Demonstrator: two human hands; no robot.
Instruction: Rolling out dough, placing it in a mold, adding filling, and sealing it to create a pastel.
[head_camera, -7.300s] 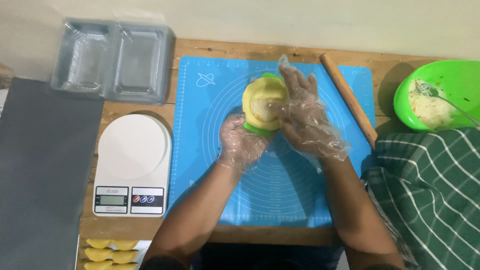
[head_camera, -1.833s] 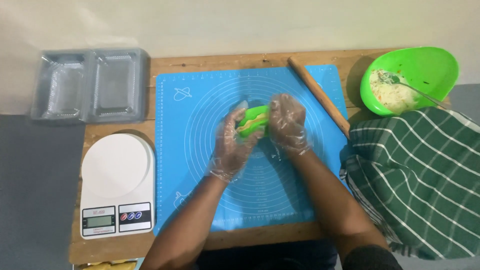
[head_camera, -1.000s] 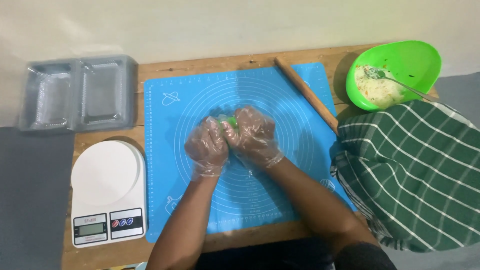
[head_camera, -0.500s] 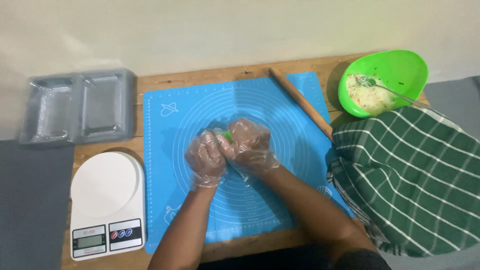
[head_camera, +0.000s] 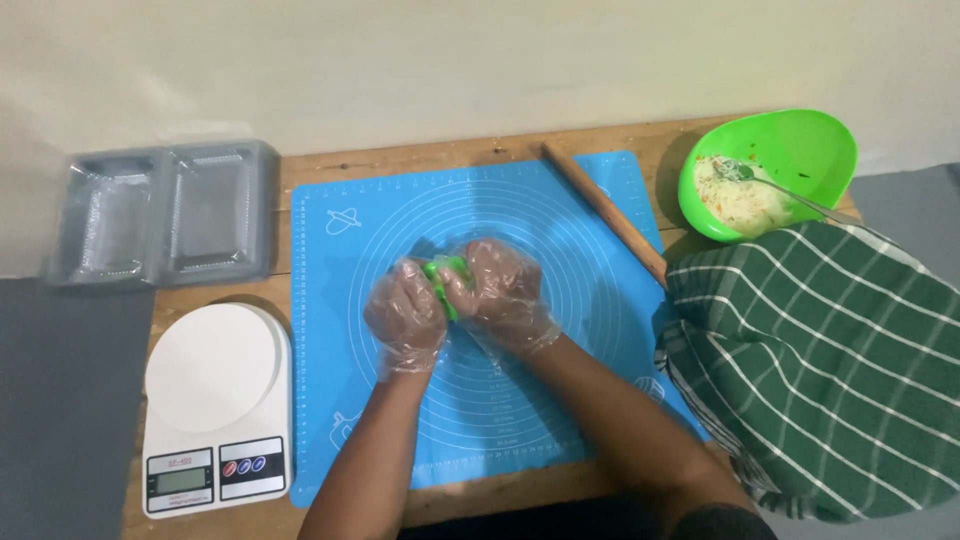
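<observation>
Both gloved hands now press together, left hand and right hand clamped on the green press between them; folding looks done, while filling waits in the bowl far right.

One view only, worn on the head and looking almost straight down on the brown wooden table from close above. The far wall runs along the top edge; the person's own forearms enter from the bottom. The blue silicone rolling mat fills the centre.
</observation>
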